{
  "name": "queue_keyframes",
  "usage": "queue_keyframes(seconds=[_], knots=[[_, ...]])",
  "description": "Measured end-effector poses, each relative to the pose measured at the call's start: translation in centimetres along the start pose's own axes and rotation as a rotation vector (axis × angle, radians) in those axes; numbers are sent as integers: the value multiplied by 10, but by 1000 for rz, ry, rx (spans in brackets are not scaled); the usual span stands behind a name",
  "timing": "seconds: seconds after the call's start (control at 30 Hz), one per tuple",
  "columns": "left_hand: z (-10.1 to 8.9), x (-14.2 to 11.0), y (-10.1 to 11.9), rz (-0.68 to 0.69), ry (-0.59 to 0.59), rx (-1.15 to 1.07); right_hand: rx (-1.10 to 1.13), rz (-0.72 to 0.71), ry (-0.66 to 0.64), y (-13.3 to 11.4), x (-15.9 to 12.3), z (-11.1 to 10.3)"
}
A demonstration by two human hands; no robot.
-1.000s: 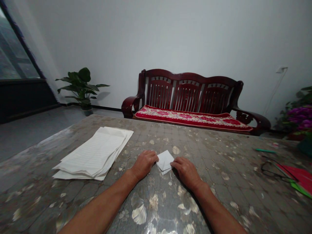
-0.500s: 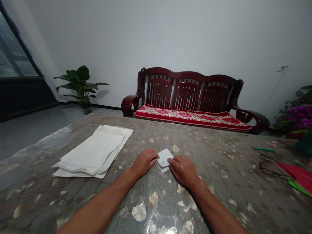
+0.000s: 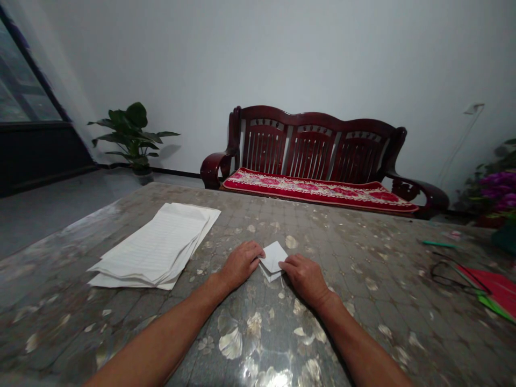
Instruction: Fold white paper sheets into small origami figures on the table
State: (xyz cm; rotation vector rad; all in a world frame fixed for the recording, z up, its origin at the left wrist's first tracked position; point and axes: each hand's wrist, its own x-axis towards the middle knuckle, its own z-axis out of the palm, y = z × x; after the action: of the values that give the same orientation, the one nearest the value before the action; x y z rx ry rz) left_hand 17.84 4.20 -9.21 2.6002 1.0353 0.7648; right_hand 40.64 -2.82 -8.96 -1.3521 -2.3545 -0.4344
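Observation:
A small folded white paper (image 3: 274, 259) lies on the patterned table top, its corners pointing out like a diamond. My left hand (image 3: 242, 264) rests on the table to its left, fingertips touching the paper's left edge. From the other side, my right hand (image 3: 305, 278) presses its fingers against the paper's lower right edge. Part of the paper's lower layers is hidden under those fingers.
A loose stack of lined white paper (image 3: 155, 244) lies left of my hands. At the right lie eyeglasses (image 3: 451, 275), a green pen (image 3: 439, 244) and red and green sheets (image 3: 497, 293). Beyond the table stand a dark wooden bench (image 3: 310, 145) and a potted plant (image 3: 133, 134).
The room sits a little higher in the frame, as the head view has tilted down. My right hand has moved slightly left, closer onto the folded paper.

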Motion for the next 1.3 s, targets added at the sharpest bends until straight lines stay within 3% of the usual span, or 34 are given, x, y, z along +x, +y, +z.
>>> queue_keyframes(seconds=[0.7,0.93,1.3], knots=[[0,-4,3,68,-62,182,-9,-20,-109,5,-4,-8],[-3,-4,8,94,-96,250,-45,-108,-131,7,-2,-12],[-5,-7,12,56,-95,205,-16,-99,-146,7,0,-14]])
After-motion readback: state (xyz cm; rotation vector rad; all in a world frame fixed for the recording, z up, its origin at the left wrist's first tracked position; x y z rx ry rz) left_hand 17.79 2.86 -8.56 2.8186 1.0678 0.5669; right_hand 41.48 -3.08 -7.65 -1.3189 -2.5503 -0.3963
